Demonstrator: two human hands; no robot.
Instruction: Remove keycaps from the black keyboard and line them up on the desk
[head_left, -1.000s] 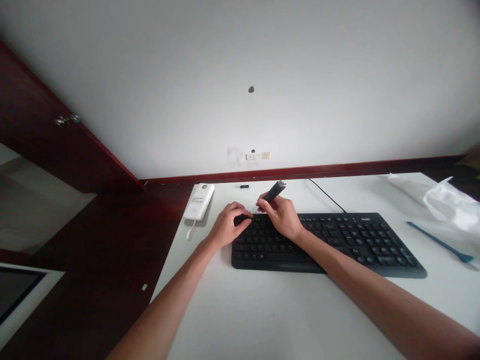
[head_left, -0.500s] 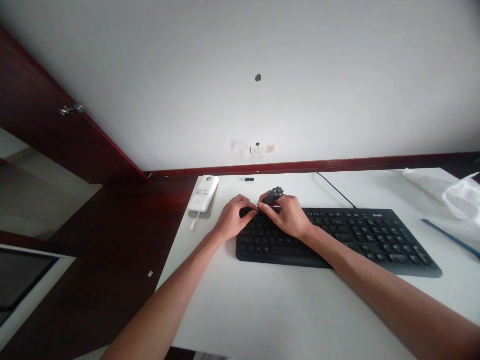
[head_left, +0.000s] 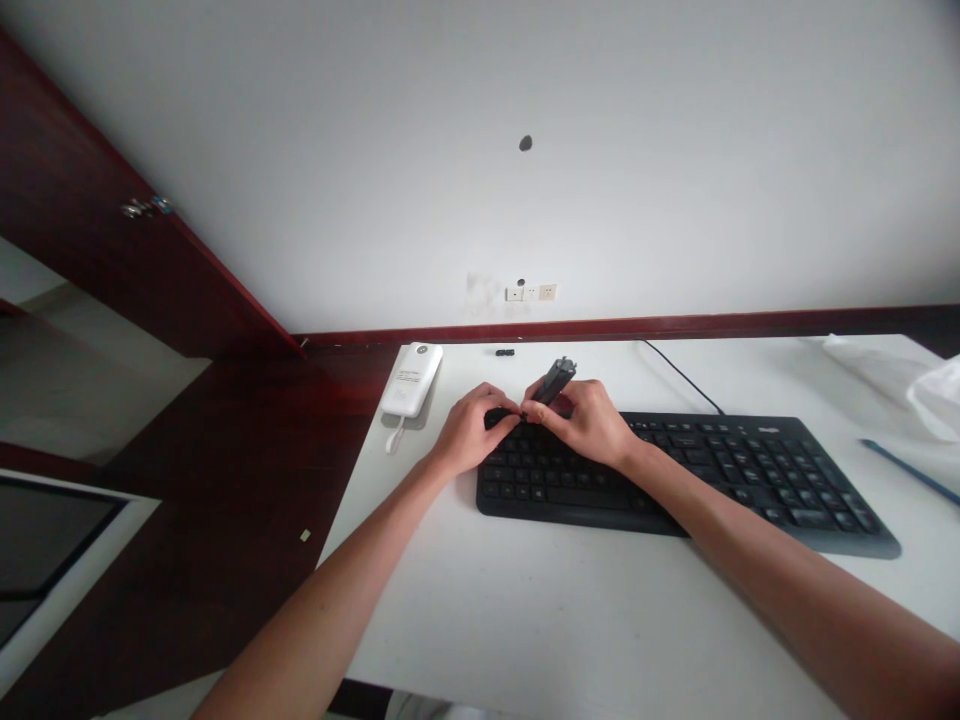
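A black keyboard (head_left: 720, 475) lies on the white table (head_left: 570, 620), its cable running to the back edge. My right hand (head_left: 592, 425) grips a slim dark tool (head_left: 556, 378) that slants up and away, its lower tip at the keyboard's top left keys. My left hand (head_left: 472, 432) rests on the keyboard's top left corner, fingertips pinched on a small dark piece (head_left: 499, 416) right beside the tool's tip. What the piece is cannot be made out.
A white power bank (head_left: 412, 380) with a short cord lies at the table's left edge. A tiny black part (head_left: 505, 352) sits near the back edge. A blue stick (head_left: 911, 472) and white plastic bag (head_left: 934, 385) lie at the right. Dark red floor lies left of the table.
The view has shifted, so everything sits lower right. My hands have drawn closer together at the keyboard's top left corner; the tool dipped lower, then tilted up again.
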